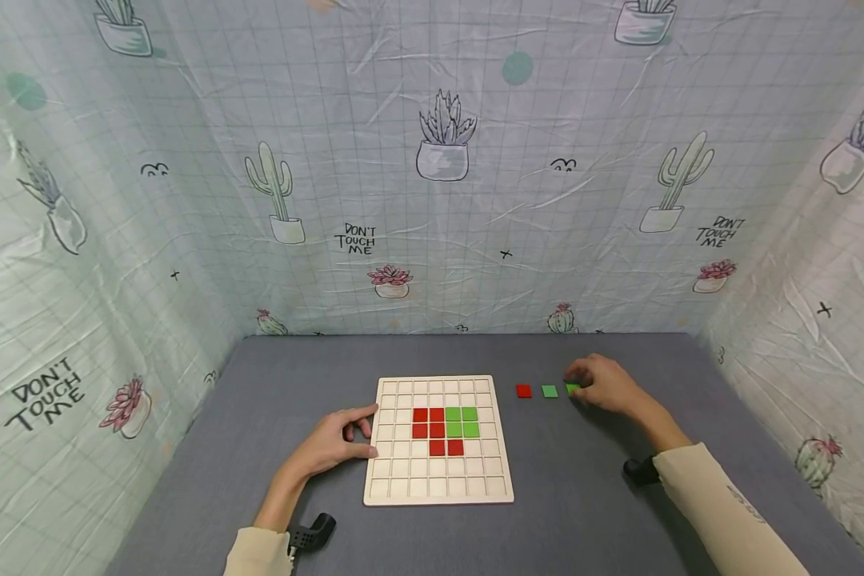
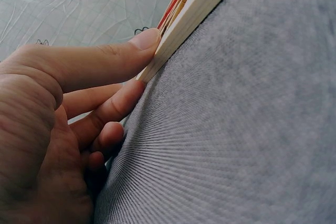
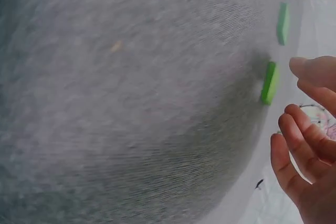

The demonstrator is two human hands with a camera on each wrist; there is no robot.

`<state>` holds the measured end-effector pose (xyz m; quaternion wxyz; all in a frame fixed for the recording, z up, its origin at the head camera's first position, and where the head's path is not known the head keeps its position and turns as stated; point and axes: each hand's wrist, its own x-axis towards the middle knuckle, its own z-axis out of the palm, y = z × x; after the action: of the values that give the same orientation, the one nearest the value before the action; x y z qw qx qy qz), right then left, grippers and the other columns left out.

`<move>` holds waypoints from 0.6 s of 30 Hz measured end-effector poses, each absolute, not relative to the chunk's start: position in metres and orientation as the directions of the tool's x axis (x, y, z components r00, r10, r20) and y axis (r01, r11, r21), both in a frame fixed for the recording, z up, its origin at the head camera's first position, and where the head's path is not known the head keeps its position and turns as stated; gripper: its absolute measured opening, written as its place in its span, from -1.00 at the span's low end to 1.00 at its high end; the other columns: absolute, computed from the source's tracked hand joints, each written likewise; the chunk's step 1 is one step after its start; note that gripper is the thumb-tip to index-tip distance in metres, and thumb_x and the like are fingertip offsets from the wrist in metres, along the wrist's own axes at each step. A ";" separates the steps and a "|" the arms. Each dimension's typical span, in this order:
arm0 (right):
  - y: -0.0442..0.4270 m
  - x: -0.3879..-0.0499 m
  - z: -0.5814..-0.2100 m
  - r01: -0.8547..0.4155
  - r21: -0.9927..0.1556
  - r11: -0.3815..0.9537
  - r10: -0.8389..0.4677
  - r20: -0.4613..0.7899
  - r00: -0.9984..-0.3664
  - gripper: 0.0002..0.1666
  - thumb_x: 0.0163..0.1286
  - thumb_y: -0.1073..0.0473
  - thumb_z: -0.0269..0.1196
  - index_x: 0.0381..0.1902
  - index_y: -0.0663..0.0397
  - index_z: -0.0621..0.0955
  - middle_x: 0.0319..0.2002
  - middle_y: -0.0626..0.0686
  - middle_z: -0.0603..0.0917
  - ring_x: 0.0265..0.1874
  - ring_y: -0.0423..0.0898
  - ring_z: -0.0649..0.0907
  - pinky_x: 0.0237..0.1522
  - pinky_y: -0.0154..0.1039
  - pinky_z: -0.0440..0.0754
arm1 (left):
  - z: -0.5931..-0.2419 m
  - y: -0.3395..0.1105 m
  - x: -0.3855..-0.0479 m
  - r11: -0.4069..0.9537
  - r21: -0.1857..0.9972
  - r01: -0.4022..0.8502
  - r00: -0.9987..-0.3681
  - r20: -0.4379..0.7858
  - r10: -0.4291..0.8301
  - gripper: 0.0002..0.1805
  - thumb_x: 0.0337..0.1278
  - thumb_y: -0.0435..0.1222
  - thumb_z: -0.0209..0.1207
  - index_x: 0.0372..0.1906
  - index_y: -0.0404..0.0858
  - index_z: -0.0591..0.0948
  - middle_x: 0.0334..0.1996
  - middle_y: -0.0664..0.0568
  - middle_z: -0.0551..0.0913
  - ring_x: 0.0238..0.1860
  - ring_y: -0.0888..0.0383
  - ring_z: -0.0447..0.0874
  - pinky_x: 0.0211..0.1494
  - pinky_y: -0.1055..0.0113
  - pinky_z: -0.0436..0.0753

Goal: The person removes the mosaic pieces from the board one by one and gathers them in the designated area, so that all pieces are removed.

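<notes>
A square wooden grid board (image 1: 396, 486) lies on the table, with several red tiles (image 1: 421, 430) and several bright green tiles (image 1: 470, 414) set in its middle cells. My left hand (image 1: 327, 442) touches the board's left edge with thumb and forefinger; the left wrist view shows the thumb (image 2: 113, 61) against the wooden rim. To the right of the board, my right hand (image 1: 608, 388) is over a bright green tile (image 3: 269, 83), its fingers apart from it in the right wrist view. Beside that tile lie a paler green tile (image 1: 550, 391) and a red tile (image 1: 523, 391).
The grey table (image 1: 281, 368) ends at a cloth backdrop (image 1: 317, 200) printed with potted plants, which stands behind and on both sides. A black wrist strap (image 1: 313, 532) is on the left forearm, another black strap (image 1: 641, 472) on the right.
</notes>
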<state>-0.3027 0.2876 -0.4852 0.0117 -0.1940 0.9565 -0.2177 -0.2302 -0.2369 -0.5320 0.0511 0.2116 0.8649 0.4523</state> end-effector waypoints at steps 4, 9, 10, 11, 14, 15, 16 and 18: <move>0.279 -0.303 -0.480 -0.385 -0.385 0.838 -0.380 0.093 -0.920 -0.62 0.25 0.21 0.45 0.04 0.18 0.74 -0.10 0.19 0.68 -0.12 0.16 0.70 -0.11 0.15 0.65 | -0.534 -0.238 -0.231 0.516 0.791 0.328 -0.904 0.105 0.414 -0.16 0.01 -0.21 0.54 0.42 -0.38 0.51 -0.26 0.01 0.67 -0.43 0.31 0.32 -0.30 0.42 0.35; 0.263 -0.303 -0.477 -0.429 -0.389 0.815 -0.416 0.122 -0.901 -0.62 0.27 0.21 0.45 0.03 0.21 0.73 -0.03 0.21 0.71 -0.15 0.15 0.72 -0.14 0.09 0.67 | -0.536 -0.239 -0.232 0.529 0.781 0.331 -0.905 0.104 0.411 -0.16 0.03 -0.17 0.54 0.43 -0.36 0.50 -0.27 0.05 0.67 -0.44 0.32 0.34 -0.32 0.41 0.38; 0.258 -0.303 -0.476 -0.438 -0.392 0.809 -0.423 0.129 -0.897 -0.62 0.27 0.21 0.46 0.02 0.22 0.73 -0.03 0.21 0.71 -0.16 0.14 0.73 -0.16 0.07 0.68 | -0.536 -0.240 -0.232 0.531 0.779 0.332 -0.905 0.104 0.412 -0.15 0.03 -0.17 0.53 0.43 -0.37 0.50 -0.27 0.06 0.67 -0.44 0.32 0.34 -0.32 0.41 0.39; 0.254 -0.302 -0.476 -0.448 -0.391 0.804 -0.432 0.135 -0.892 -0.63 0.27 0.20 0.46 0.02 0.22 0.73 -0.03 0.21 0.72 -0.18 0.13 0.73 -0.17 0.05 0.68 | -0.536 -0.240 -0.232 0.535 0.778 0.329 -0.906 0.101 0.411 -0.15 0.03 -0.17 0.53 0.43 -0.36 0.50 -0.27 0.07 0.67 -0.45 0.32 0.35 -0.32 0.41 0.39; 0.239 -0.301 -0.474 -0.467 -0.412 0.783 -0.450 0.144 -0.881 -0.63 0.28 0.21 0.45 0.02 0.22 0.73 -0.01 0.21 0.72 -0.20 0.11 0.72 -0.21 0.01 0.67 | -0.534 -0.239 -0.232 0.545 0.775 0.319 -0.908 0.086 0.409 -0.14 0.02 -0.14 0.54 0.44 -0.32 0.50 -0.27 0.12 0.67 -0.44 0.32 0.35 -0.30 0.42 0.40; 0.233 -0.301 -0.474 -0.468 -0.422 0.776 -0.453 0.142 -0.880 -0.64 0.29 0.21 0.45 0.03 0.21 0.73 -0.01 0.20 0.72 -0.19 0.11 0.73 -0.20 0.00 0.66 | -0.534 -0.239 -0.232 0.547 0.774 0.319 -0.908 0.084 0.411 -0.14 0.02 -0.13 0.54 0.44 -0.32 0.50 -0.26 0.13 0.66 -0.44 0.32 0.36 -0.30 0.41 0.40; 0.228 -0.300 -0.473 -0.474 -0.431 0.768 -0.462 0.140 -0.876 -0.64 0.30 0.21 0.44 0.04 0.21 0.72 0.00 0.20 0.72 -0.19 0.10 0.72 -0.20 -0.01 0.66 | -0.533 -0.239 -0.232 0.550 0.773 0.315 -0.909 0.079 0.410 -0.13 0.01 -0.13 0.54 0.45 -0.31 0.50 -0.26 0.14 0.66 -0.44 0.32 0.36 -0.29 0.42 0.40; 0.218 -0.299 -0.473 -0.486 -0.451 0.748 -0.484 0.129 -0.865 -0.63 0.32 0.22 0.43 0.06 0.22 0.71 0.00 0.20 0.71 -0.18 0.09 0.73 -0.21 -0.04 0.66 | -0.533 -0.238 -0.232 0.550 0.775 0.311 -0.909 0.075 0.409 -0.13 0.01 -0.12 0.54 0.45 -0.29 0.50 -0.26 0.15 0.67 -0.44 0.32 0.36 -0.29 0.42 0.41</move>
<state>-0.2991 0.2180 -0.4734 -0.0019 -0.2594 0.9350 -0.2418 -0.2322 -0.2381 -0.5334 0.0571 0.2050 0.8786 0.4276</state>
